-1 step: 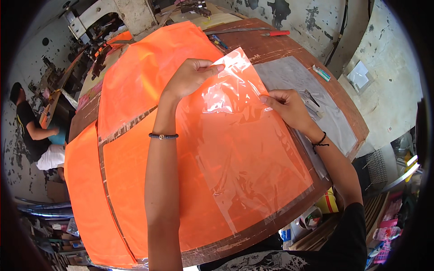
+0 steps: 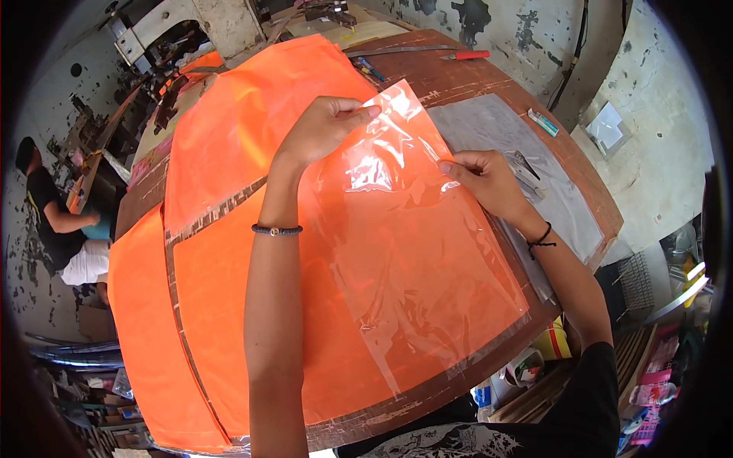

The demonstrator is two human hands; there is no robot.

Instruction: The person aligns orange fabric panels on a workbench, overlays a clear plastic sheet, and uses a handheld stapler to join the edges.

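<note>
A transparent plastic sheet [image 2: 427, 267] lies over a piece of orange fabric [image 2: 229, 252], its far end lifted and shiny with glare. At the sheet's upper left edge, my left hand [image 2: 317, 131] pinches it between thumb and fingers. My right hand [image 2: 489, 182] grips the sheet's right edge, lower down, with thumb and bent fingers. Whether orange fabric is also caught in either pinch cannot be made out. Another orange fabric piece [image 2: 237, 130] lies beyond my left forearm, and a narrower orange piece [image 2: 149, 328] is at the left.
Grey sheeting [image 2: 489, 126] covers the right of the brown table [image 2: 427, 65]. On it sit a pale metal-and-white tool [image 2: 529, 177] and a small green-and-white box [image 2: 543, 124]. A red-handled tool [image 2: 467, 55] and pens [image 2: 370, 70] lie farther back. Another person [image 2: 65, 221] sits far left.
Glare on the plastic has shifted slightly as its lifted end moves a little. Both hands keep their grip in nearly the same place.
</note>
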